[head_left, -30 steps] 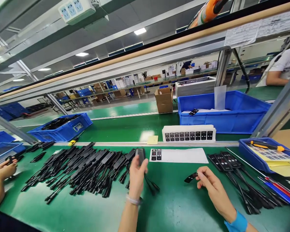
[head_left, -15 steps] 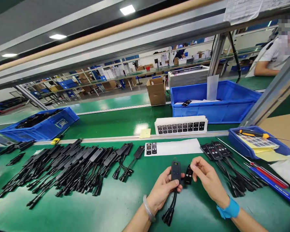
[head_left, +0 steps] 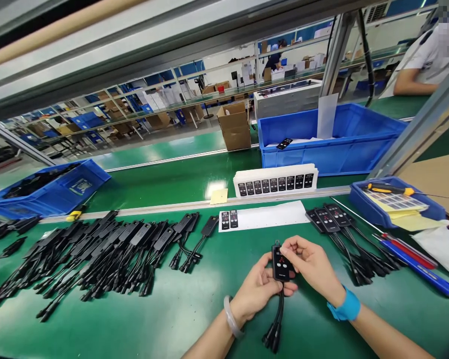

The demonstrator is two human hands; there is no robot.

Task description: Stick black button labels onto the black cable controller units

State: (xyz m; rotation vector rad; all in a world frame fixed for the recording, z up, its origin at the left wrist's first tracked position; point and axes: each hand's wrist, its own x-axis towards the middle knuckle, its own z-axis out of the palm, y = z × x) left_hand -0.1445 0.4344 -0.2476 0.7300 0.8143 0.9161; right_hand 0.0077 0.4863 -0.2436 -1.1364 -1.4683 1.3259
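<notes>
Controller (head_left: 274,259) with hanging cables (head_left: 278,316) is held above the bench (head_left: 134,324), toward the front edge and right of centre. Its body is gripped by the left hand (head_left: 256,289), with the thumb set across the lower end and the fingers curled behind. A black label (head_left: 282,271) is laid over its front face. The upper end of the label is pinched between the thumb and forefinger of the right hand (head_left: 309,259); whether this end is fully bonded cannot be told.

Labelling of this unit is judged nearly complete: the label appears aligned with the body, and only seating of the upper end seems to be left. Finished output is shown by a small overlapping group of labelled controllers (head_left: 329,220) toward the right edge of the bench. A far larger quantity, plain-faced controllers (head_left: 108,244), is heaped along the left half, so the batch is judged to be at an early stage.

Two labels (head_left: 229,219) are carried at the left end of a white sheet (head_left: 269,217) near the far rail; the remainder of the sheet is bare. Further labels are provided on a stack of sheets (head_left: 275,174) standing behind it.
</notes>
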